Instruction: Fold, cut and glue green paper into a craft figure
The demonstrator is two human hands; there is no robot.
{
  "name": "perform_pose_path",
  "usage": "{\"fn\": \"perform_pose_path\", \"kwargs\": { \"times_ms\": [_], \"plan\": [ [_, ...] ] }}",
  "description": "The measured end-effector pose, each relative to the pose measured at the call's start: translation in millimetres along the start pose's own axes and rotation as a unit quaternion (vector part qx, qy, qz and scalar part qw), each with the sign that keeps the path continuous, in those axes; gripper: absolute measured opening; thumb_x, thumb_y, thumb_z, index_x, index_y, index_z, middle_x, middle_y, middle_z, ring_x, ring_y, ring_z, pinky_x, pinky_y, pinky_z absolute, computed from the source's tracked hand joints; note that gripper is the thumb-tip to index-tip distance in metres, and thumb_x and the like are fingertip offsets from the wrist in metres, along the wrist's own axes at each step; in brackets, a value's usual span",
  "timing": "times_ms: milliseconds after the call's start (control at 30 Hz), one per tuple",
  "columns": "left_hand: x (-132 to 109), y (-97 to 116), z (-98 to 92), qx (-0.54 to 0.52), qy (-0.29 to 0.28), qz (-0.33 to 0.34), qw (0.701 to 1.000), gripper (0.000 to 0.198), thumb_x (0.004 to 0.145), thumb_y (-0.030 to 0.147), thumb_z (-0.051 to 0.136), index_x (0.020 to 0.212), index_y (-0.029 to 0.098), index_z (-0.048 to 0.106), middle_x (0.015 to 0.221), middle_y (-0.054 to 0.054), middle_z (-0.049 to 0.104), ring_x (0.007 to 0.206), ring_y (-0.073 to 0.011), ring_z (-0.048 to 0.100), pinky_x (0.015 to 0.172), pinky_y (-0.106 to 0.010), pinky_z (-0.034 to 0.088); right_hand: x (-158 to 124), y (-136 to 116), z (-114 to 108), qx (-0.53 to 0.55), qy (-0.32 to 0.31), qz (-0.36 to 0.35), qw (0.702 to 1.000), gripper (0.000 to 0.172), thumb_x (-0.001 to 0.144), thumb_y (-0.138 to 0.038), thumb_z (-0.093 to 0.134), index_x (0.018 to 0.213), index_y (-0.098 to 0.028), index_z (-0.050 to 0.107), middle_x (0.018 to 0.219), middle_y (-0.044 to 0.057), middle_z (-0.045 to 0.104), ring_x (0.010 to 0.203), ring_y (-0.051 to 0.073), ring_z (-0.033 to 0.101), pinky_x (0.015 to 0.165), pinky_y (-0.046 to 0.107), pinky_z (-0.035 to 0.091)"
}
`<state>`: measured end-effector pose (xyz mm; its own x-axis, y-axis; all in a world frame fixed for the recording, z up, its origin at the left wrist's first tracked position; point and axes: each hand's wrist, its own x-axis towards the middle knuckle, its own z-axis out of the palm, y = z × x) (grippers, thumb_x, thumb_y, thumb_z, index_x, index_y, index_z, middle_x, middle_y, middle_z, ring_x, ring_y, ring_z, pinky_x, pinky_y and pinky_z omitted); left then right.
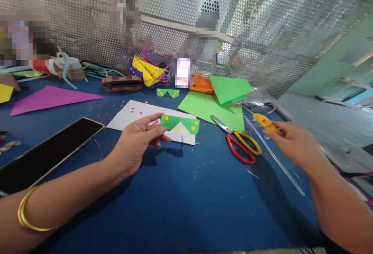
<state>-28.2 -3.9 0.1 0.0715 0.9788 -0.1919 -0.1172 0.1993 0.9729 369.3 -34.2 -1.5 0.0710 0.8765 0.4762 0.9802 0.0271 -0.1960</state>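
At far left of the blue worktop [186, 207], a purple sheet [54, 100] lies beyond a large dark-screened device [52, 151]. A brown pencil case [122, 83] sits farther back, and nearer is a white sheet [125, 116] with pink bits on it. Over this sheet, the left hand [138, 141] has its grip closed, thumb and fingers pinching the left end of a notched green piece [177, 121] that shows 3 yellow squares. Behind are a yellow and purple folded paper [148, 71], a smaller notched green cutout [168, 93] and a lit phone [183, 71]. Next come 2 green sheets [212, 108], overlapping, then scissors [237, 141] with 1 red and 1 yellow handle, blades parted slightly. A clear strip [276, 160] lies right of them. The right hand [294, 141], at far right, has its grip closed around a yellow tool [262, 121], raised above the worktop.
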Motion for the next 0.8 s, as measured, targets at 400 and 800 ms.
{"fn": "perform_pose_path", "kwargs": {
  "times_ms": [400,800],
  "plan": [
    [8,5,-5.5,-0.030,0.050,0.038,0.998,0.055,0.071,0.018,0.078,0.125,0.017,0.064,0.064,-0.001,0.070,0.065,-0.0159,0.066,0.051,-0.022,0.043,29,63,35,-0.167,-0.015,0.052,0.984,0.021,0.087,-0.028,0.050,0.071,-0.021,0.063,0.075,0.012,0.057,0.065,0.028,0.060,0.062,0.040,0.040],
    [13,6,-7.5,-0.077,0.072,0.040,0.994,0.054,0.074,0.013,0.075,0.127,0.015,0.062,0.071,0.000,0.070,0.060,-0.0111,0.066,0.050,-0.019,0.042,25,-94,32,-0.007,0.049,-0.110,0.993,0.021,0.092,-0.033,0.045,0.087,-0.024,0.064,0.077,0.004,0.068,0.070,0.020,0.063,0.065,0.031,0.043]
  ]
}}
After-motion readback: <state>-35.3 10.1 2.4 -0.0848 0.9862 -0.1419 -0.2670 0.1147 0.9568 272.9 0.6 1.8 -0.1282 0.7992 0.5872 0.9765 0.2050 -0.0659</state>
